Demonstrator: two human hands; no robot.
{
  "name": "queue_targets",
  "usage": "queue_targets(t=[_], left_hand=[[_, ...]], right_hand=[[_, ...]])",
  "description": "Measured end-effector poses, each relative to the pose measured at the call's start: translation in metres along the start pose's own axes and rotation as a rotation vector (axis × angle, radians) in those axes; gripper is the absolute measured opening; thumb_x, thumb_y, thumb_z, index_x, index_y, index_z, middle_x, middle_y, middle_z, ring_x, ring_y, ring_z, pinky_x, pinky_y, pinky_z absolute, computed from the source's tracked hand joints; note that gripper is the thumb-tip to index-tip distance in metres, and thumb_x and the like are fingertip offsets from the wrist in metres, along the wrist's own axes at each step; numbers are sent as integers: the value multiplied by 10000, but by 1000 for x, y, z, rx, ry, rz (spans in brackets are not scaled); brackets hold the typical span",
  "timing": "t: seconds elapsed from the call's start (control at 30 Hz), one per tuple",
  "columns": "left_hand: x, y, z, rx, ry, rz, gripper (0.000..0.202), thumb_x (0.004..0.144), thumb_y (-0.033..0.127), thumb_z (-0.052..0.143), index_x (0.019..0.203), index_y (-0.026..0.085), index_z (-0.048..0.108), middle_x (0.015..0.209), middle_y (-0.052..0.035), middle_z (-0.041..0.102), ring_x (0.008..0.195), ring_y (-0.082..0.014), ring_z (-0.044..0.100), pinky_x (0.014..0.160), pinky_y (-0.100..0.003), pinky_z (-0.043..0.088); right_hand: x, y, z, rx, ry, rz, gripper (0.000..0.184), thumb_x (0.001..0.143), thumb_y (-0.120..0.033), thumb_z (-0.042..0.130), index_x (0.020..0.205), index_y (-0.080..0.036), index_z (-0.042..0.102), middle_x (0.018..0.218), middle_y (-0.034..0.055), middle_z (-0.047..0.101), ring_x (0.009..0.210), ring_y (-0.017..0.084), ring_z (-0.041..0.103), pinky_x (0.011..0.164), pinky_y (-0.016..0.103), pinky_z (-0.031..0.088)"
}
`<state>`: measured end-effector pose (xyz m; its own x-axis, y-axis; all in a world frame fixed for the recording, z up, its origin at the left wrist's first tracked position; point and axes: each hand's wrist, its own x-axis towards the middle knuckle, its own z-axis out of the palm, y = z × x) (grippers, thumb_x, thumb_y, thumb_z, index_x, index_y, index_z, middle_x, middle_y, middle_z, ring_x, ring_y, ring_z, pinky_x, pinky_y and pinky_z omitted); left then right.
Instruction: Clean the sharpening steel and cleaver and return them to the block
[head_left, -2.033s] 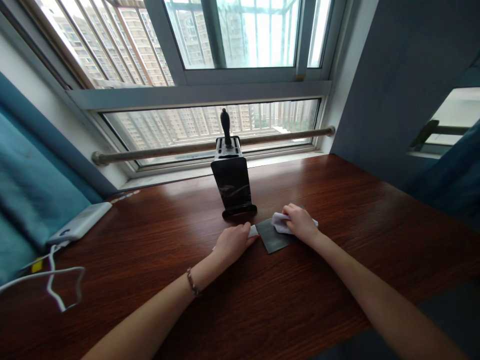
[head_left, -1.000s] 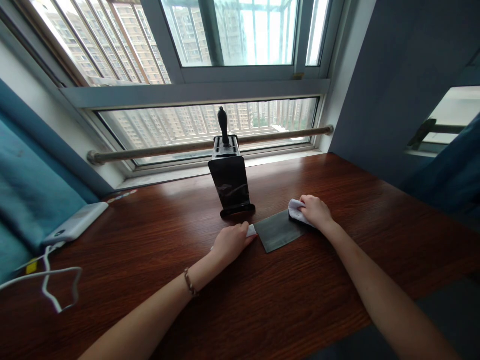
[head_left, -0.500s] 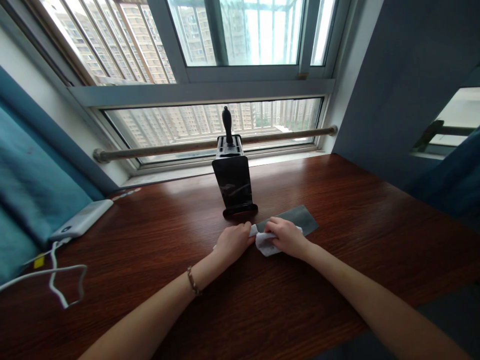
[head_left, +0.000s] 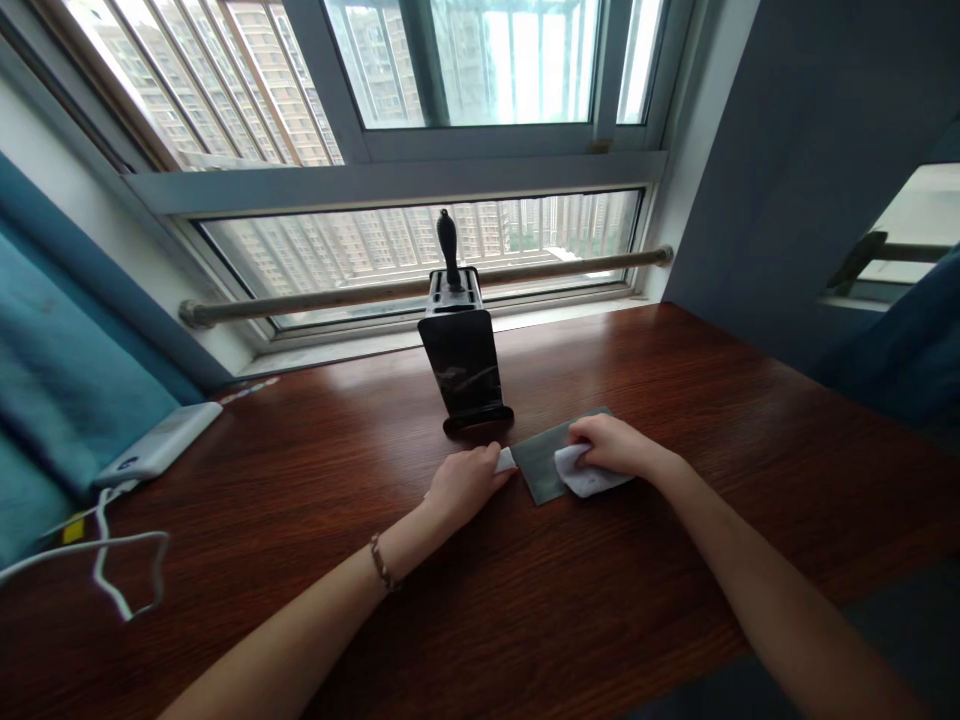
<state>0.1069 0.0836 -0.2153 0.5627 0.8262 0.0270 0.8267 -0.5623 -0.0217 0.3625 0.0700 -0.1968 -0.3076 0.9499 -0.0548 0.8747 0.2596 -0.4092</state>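
Cleaver [head_left: 541, 462] on our desk [head_left: 675, 580], blade towards two o'clock; our left grip [head_left: 465, 484] is closed round its white handle [head_left: 507, 460], our right grip [head_left: 609, 446] clasps a white cloth [head_left: 589, 480] against the blade. Knife block [head_left: 463, 368]: ten o'clock.

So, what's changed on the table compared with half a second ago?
The right hand and the white cloth it holds have moved right along the grey blade, away from the white handle, and now cover much of its far half. Nothing was newly gripped or let go. The left hand still holds the handle; the black holder and white device stayed put.
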Motion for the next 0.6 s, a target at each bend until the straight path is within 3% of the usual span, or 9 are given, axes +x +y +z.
queue_targets(t=[0.1,0.27,0.6], left_hand=[[0,0,-1,1,2,5,379,897,512,352,909,170,517,852,-75,661,771,-256,644,598,-314,431],[0,1,-3,3,-2,0,389,896,520,350,913,170,520,837,-75,656,762,-250,641,585,-306,417],[-1,3,-5,-10,-47,-30,372,898,506,357,935,172,517,896,-85,657,815,-251,638,631,-311,427]], right_hand=[[1,29,-8,11,78,174,71,685,-225,649,723,-190,600,747,-1,607,704,143,540,591,222,329],[3,63,-12,7,132,345,125,671,-261,670,755,-180,626,755,32,622,724,169,568,587,232,343],[2,72,-15,25,130,488,169,677,-299,653,802,-186,642,802,56,634,769,196,588,609,245,369]])
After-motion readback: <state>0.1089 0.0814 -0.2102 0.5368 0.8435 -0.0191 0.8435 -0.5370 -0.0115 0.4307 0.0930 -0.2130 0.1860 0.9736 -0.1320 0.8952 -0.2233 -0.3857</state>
